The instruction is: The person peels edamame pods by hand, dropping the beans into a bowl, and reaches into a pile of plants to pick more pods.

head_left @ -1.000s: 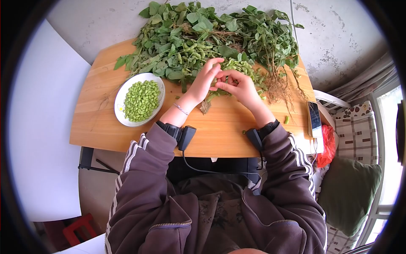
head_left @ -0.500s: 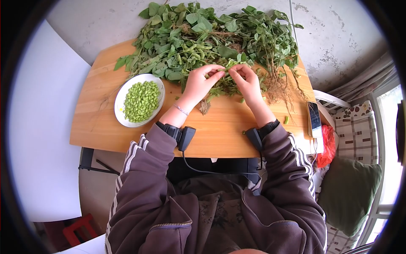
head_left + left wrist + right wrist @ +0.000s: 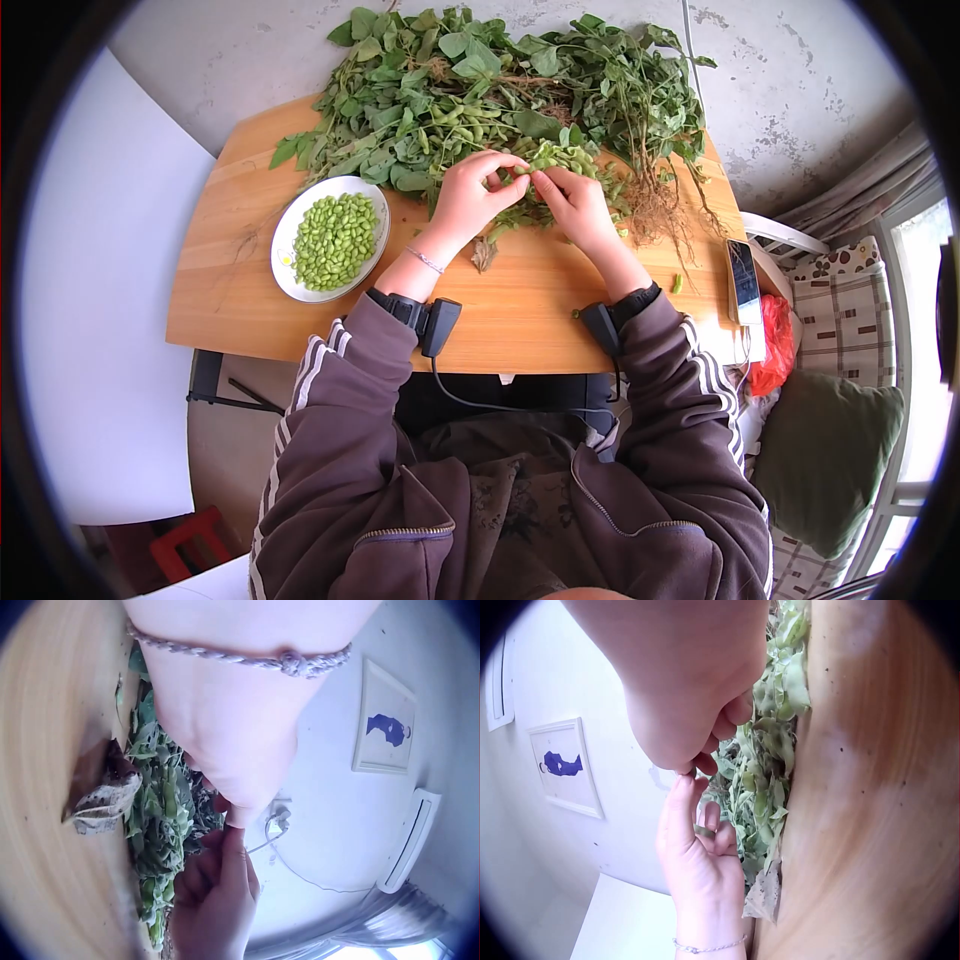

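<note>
Both hands meet over the table in front of a pile of empty and full green soybean pods (image 3: pixel 562 158). My left hand (image 3: pixel 468 200) pinches a green soybean pod (image 3: pixel 524 170) between thumb and fingers. At the pod's other side, the thumb and bent fingers of my right hand (image 3: pixel 585 212) pinch it too. In the right wrist view, a bit of green (image 3: pixel 703 831) shows under the curled lower fingers of the left hand. To the left stands a white oval plate (image 3: pixel 283 278) with many shelled green soybeans (image 3: pixel 335 240).
Leafy soybean plants (image 3: pixel 430 110) heap along the back of the wooden table (image 3: pixel 520 310), their roots (image 3: pixel 665 215) hanging at the right. A dry leaf (image 3: pixel 484 253) lies near the left wrist. One loose pod (image 3: pixel 678 284) and a phone (image 3: pixel 743 280) are at the right.
The hands have drawn from a raised, overlapping pose to fingertips meeting side by side. The left fingers have come down and curled in; the right hand has shifted slightly since half a second ago.
</note>
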A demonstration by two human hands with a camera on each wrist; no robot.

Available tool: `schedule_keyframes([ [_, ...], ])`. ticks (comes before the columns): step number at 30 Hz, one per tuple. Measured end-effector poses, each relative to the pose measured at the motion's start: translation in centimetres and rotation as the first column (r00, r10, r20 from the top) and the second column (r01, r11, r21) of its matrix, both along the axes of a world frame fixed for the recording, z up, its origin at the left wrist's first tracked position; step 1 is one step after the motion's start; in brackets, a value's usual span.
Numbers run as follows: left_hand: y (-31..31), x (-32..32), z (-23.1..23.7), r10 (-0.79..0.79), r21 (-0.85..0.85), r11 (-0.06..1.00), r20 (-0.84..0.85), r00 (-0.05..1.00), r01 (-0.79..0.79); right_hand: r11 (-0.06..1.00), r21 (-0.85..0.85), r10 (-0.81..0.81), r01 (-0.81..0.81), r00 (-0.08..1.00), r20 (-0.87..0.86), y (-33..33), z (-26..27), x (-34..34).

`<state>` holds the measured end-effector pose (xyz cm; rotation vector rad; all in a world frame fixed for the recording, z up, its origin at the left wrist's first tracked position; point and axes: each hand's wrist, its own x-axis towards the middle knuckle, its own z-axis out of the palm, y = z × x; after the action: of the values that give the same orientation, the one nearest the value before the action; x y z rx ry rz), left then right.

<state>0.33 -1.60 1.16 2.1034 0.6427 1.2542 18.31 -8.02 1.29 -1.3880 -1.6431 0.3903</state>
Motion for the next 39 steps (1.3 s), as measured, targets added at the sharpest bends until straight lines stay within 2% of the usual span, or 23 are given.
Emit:
schedule_keyframes([
  [2, 0.1, -0.1, -0.2, -0.028, -0.035, 0.999, -0.013, 1.000, 0.027, 1.000, -0.022, 0.012, -0.012, 1.000, -0.001, -0.1, 0.0, 0.1],
  [5, -0.5, -0.1, 0.8, -0.121, -0.224, 0.966, 0.056, 0.991, 0.130, 1.000, -0.019, 0.000, 0.000, 1.000, 0.006, -0.3, 0.2, 0.0],
  [8, 0.1, 0.6, -0.1, -0.075, 0.122, 0.990, -0.007, 0.997, 0.075, 1.000, 0.005, -0.026, 0.026, 1.000, 0.004, -0.3, 0.3, -0.1],
  [11, 0.2, 0.8, -0.7, 0.042, 0.314, 0.949, -0.096, 0.994, -0.010, 0.998, 0.044, -0.041, 0.041, 0.999, 0.001, -0.2, 0.1, -0.3],
  [17, -0.2, 0.1, -0.2, 0.135, 0.323, 0.944, -0.215, 0.967, -0.060, 0.998, 0.047, -0.051, 0.047, 0.995, 0.086, 0.2, -0.7, -0.1],
  [19, 0.3, -0.1, -0.1, 0.129, 0.357, 0.932, -0.175, 0.976, -0.060, 0.999, 0.027, -0.041, 0.038, 0.994, 0.105, 0.0, -0.4, -0.2],
  [22, 0.1, -0.1, 0.2, 0.146, 0.378, 0.922, -0.144, 0.979, -0.082, 0.998, -0.061, -0.026, 0.026, 1.000, 0.001, -0.6, 0.5, -0.5],
  [25, -0.2, 0.2, 0.2, 0.157, 0.373, 0.921, -0.089, 0.984, -0.113, 0.997, -0.073, 0.008, -0.020, 0.988, -0.154, -0.4, 0.2, -0.5],
  [28, -0.6, 0.4, 0.4, 0.174, 0.390, 0.909, -0.036, 0.984, -0.147, 0.977, -0.190, 0.024, -0.093, 0.941, -0.337, -0.6, 0.7, -0.4],
  [30, -0.8, 0.6, 0.4, 0.185, 0.414, 0.895, -0.003, 0.983, -0.167, 0.970, -0.189, 0.060, -0.153, 0.904, -0.424, -0.6, 0.8, -0.4],
  [34, -1.3, 0.6, 0.6, 0.206, 0.477, 0.856, 0.045, 0.978, -0.202, 0.947, -0.178, 0.117, -0.268, 0.801, -0.587, -1.0, 1.3, -0.7],
  [39, -1.5, 0.4, 1.4, 0.164, 0.567, 0.805, 0.065, 0.984, -0.172, 0.871, -0.112, 0.220, -0.478, 0.584, -0.782, -0.8, 1.5, 0.1],
])
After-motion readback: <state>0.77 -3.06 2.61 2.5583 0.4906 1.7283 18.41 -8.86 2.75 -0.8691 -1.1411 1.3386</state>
